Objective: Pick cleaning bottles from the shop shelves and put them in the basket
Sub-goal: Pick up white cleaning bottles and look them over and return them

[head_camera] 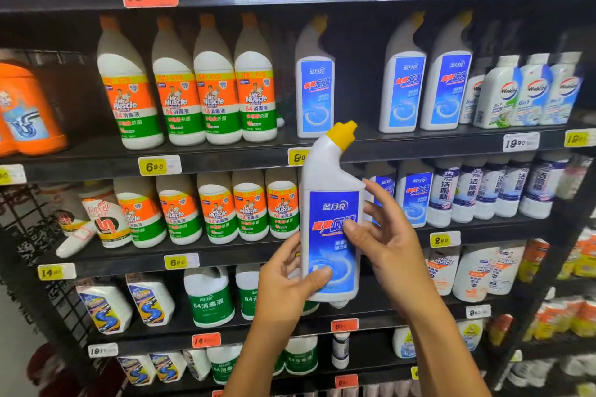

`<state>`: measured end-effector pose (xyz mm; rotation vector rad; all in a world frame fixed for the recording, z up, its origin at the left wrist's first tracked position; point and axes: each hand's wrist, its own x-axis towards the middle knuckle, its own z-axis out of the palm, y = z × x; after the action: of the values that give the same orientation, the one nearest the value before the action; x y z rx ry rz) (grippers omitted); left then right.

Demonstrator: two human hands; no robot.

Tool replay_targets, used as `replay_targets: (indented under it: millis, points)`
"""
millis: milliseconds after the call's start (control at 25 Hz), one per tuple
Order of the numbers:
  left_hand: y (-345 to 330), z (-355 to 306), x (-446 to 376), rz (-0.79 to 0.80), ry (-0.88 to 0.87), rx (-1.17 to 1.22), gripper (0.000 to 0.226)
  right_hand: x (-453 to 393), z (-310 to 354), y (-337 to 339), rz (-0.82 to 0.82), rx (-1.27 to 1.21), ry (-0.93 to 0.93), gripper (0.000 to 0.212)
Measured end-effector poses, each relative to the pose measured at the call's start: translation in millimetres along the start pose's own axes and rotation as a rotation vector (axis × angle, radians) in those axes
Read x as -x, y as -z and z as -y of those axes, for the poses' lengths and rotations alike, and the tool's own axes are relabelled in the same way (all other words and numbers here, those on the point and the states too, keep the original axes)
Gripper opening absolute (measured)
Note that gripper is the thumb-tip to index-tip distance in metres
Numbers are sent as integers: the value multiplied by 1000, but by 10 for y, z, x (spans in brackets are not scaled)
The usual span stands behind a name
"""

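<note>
A tall black metal shop shelving unit (225, 155) fills the view, its tiers packed with cleaning products and fronted by yellow, white and red price tags. Everything below is placed relative to the one bottle held in front of it.

Up and to the left of that bottle stands a row of white plastic bottles with orange caps and orange-and-green labels (190, 87). Directly above it, on the same tier, there is a gap in a line of white angled-neck bottles with blue labels (425, 87), which looks like the spot it came from. Below and to its left are squat white jugs with green labels (209, 300).

The held item is a white plastic toilet-cleaner bottle with a bent neck, yellow cap and blue label (332, 222), upright and clear of the shelves, in mid-air between two bare hands. The left hand (290, 280) cups its lower left side, thumb pressed on the label front. The right hand (387, 235) wraps its right edge, thumb on the label, other fingers spread loosely behind.

No basket is visible. So the pick appears done for this bottle; placing it in the basket remains, and how many bottles are already collected cannot be told.
</note>
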<state>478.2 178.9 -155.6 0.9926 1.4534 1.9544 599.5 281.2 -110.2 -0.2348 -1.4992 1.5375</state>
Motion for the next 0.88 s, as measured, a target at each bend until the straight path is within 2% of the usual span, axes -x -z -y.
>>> replay_targets:
  millis: [160, 280, 360, 520, 680, 880]
  points:
    - [32, 0, -140, 76, 28, 71, 65, -103, -38, -74, -87, 44, 8, 52]
    - [-82, -147, -313, 132, 49, 124, 65, -315, 45, -30, -189, 45, 28, 39]
    - [-200, -290, -499, 171, 41, 104, 59, -534, 116, 77, -184, 29, 45, 29]
    - [-492, -548, -930, 190, -13, -30, 52, -1034, 279, 310, -141, 76, 65, 24]
    - [-842, -734, -1456, 153, -99, -162, 56, -1632, 442, 539, -107, 96, 88, 23]
    - [-1084, -937, -2038, 77, -184, -402, 39, -2305, 508, 709, -61, 160, 117, 12]
